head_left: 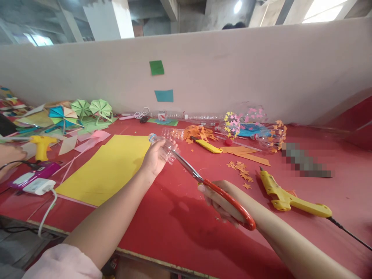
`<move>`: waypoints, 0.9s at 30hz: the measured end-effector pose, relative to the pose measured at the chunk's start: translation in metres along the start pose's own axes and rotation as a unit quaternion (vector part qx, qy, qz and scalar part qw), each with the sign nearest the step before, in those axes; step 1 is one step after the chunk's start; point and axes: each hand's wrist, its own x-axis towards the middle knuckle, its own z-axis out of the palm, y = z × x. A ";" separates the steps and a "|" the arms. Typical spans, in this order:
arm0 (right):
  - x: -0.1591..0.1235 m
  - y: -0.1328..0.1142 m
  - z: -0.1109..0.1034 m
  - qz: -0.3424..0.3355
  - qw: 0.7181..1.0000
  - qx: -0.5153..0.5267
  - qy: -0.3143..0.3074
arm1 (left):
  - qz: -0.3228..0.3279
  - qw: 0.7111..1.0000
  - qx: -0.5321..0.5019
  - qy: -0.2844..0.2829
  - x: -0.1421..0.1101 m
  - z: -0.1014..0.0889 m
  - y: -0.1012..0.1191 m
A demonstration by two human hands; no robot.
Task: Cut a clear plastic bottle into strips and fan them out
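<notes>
My left hand (155, 158) is closed around a clear plastic bottle (166, 146), its neck end pointing up and left. In my right hand (222, 201) is a pair of scissors (200, 177) with red handles. The blades reach up and left to the bottle's lower end, where they touch or overlap it; I cannot tell whether they cut into it. Under and left of my left hand lies yellow paper (116, 162). A yellow utility knife (207, 146) and orange paper stars (241, 170) rest beyond my right hand.
A yellow glue gun (290, 195) with a cord lies at right. Star-covered bottles (276, 135) stand near the wall. At left are another glue gun (42, 145), a purple power strip (43, 172), folded paper umbrellas (100, 108) and another person's hand (10, 157).
</notes>
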 end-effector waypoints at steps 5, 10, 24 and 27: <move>-0.003 0.001 0.000 -0.055 0.998 0.033 -0.016 | 0.001 0.999 0.036 -0.039 -0.003 0.002 0.000; -0.001 0.002 0.003 -0.059 0.997 0.043 -0.008 | -0.007 0.995 0.076 -0.070 -0.008 0.004 -0.004; 0.004 0.005 0.005 -0.048 0.998 0.048 -0.006 | -0.005 0.996 0.071 -0.055 -0.007 0.003 -0.005; 0.007 0.009 0.003 -0.086 0.994 0.060 -0.034 | -0.012 0.993 0.088 -0.079 -0.011 0.004 -0.006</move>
